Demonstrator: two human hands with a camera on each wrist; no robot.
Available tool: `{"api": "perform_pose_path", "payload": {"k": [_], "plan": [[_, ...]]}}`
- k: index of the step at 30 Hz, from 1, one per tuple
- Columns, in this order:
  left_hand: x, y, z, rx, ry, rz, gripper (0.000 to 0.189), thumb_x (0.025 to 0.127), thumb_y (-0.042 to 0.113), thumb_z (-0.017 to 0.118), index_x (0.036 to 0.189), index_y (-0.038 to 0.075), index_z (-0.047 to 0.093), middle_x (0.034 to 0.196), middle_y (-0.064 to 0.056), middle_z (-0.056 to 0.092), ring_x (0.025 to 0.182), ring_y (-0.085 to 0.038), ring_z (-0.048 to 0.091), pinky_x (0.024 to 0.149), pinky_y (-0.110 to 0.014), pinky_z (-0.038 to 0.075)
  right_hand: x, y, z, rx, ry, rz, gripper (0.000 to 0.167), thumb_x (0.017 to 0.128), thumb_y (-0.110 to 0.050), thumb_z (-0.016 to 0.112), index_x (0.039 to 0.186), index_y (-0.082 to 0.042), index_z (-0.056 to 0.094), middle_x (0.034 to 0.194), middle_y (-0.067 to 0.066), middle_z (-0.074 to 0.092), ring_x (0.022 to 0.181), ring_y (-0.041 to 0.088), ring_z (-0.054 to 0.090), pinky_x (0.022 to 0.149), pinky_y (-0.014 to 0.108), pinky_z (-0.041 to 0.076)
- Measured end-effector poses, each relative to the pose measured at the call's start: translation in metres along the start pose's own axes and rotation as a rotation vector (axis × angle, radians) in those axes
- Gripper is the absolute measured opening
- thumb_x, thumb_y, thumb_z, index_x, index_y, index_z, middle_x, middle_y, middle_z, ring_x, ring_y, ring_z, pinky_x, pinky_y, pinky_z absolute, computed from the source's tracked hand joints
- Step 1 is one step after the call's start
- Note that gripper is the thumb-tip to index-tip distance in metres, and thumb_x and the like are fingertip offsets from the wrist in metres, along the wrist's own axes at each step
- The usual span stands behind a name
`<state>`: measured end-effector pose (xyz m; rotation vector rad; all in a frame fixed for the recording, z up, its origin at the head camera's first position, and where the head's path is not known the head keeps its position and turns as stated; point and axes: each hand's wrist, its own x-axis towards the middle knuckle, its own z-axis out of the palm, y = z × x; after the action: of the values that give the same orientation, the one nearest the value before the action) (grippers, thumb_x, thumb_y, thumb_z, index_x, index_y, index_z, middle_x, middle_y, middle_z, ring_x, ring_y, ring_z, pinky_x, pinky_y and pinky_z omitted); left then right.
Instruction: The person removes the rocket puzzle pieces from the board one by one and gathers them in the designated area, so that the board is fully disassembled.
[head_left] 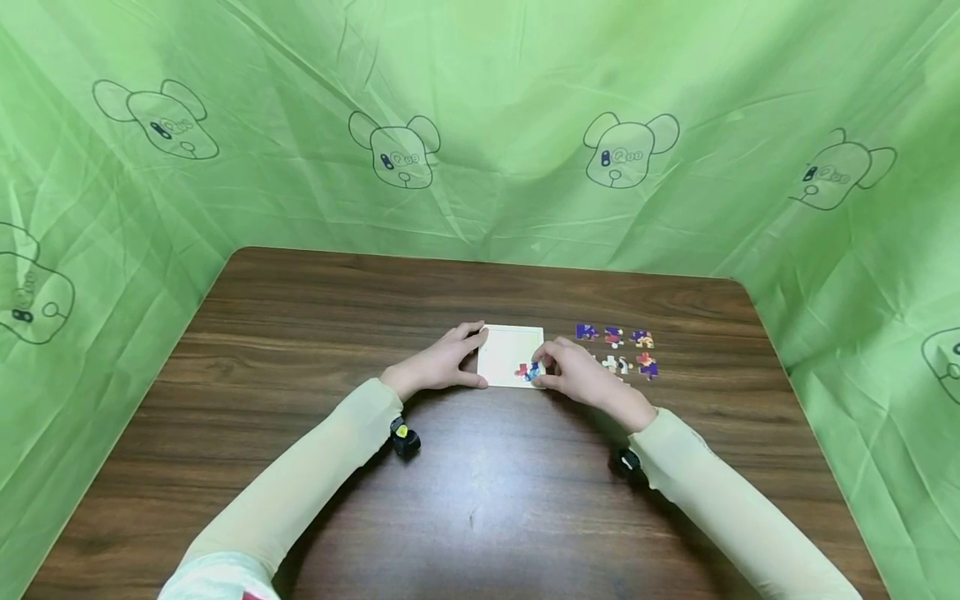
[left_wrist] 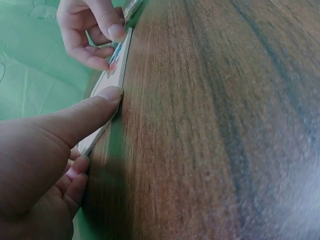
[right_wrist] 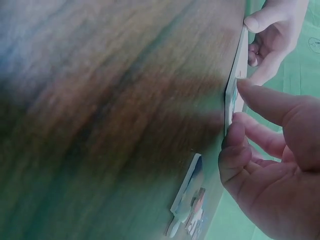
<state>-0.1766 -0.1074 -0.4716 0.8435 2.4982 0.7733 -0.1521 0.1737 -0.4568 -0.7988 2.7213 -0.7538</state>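
A square white puzzle tray (head_left: 506,348) with a raised rim lies flat on the table. My left hand (head_left: 446,360) holds the tray at its left side, thumb at the near corner and fingers along the edge; its thumb (left_wrist: 107,95) is on the rim in the left wrist view. At the tray's near right corner, my right hand (head_left: 579,372) pinches a blue puzzle piece (head_left: 533,373) between thumb and fingers. Touching or close beside it is a red puzzle piece (head_left: 521,369). Fingers partly hide the blue piece, so how it seats is unclear.
Right of the tray, loose puzzle pieces lie in rows, among them a purple piece (head_left: 587,332) and a red and purple piece (head_left: 647,366). My right hand partly covers the nearer row. Green cloth (head_left: 510,225) hangs behind the brown wooden table (head_left: 337,308).
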Motion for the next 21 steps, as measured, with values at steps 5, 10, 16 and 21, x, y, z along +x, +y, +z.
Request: {"api": "perform_pose_path", "payload": {"k": [5, 10, 16, 21], "plan": [[0.0003, -0.0013, 0.0014, 0.008, 0.006, 0.006, 0.097, 0.094, 0.036, 0.079, 0.163, -0.003, 0.023, 0.171, -0.020, 0.016, 0.157, -0.038, 0.017, 0.125, -0.048, 0.024, 0.0014, 0.0004, 0.0007, 0.004, 0.006, -0.015, 0.028, 0.088, -0.018, 0.084, 0.106, -0.002, 0.070, 0.096, 0.009, 0.061, 0.086, 0.020, 0.055, 0.080, 0.039, 0.051], [0.0010, -0.0008, 0.0013, 0.006, 0.006, 0.006, 0.097, 0.094, 0.035, 0.079, 0.163, -0.003, 0.023, 0.171, -0.020, 0.016, 0.157, -0.038, 0.017, 0.125, -0.048, 0.024, 0.0016, 0.0003, 0.0013, 0.008, 0.005, 0.003, 0.028, 0.088, -0.017, 0.084, 0.106, -0.003, 0.069, 0.097, 0.009, 0.060, 0.087, 0.022, 0.056, 0.082, 0.040, 0.051], [0.0016, -0.0016, 0.0017, 0.012, 0.005, 0.005, 0.097, 0.094, 0.036, 0.079, 0.163, -0.003, 0.023, 0.171, -0.020, 0.017, 0.157, -0.038, 0.017, 0.125, -0.047, 0.024, 0.0011, -0.0007, 0.0012, 0.021, 0.015, 0.012, 0.028, 0.087, -0.016, 0.085, 0.105, -0.003, 0.067, 0.099, 0.011, 0.061, 0.089, 0.023, 0.057, 0.082, 0.040, 0.052], [0.0015, -0.0018, 0.0020, 0.018, 0.010, 0.012, 0.097, 0.094, 0.035, 0.079, 0.162, -0.004, 0.024, 0.171, -0.022, 0.017, 0.157, -0.039, 0.018, 0.125, -0.048, 0.024, 0.0013, -0.0005, 0.0021, 0.055, 0.028, 0.021, 0.026, 0.088, -0.012, 0.084, 0.102, -0.005, 0.063, 0.098, 0.010, 0.062, 0.088, 0.022, 0.059, 0.079, 0.037, 0.052]]}}
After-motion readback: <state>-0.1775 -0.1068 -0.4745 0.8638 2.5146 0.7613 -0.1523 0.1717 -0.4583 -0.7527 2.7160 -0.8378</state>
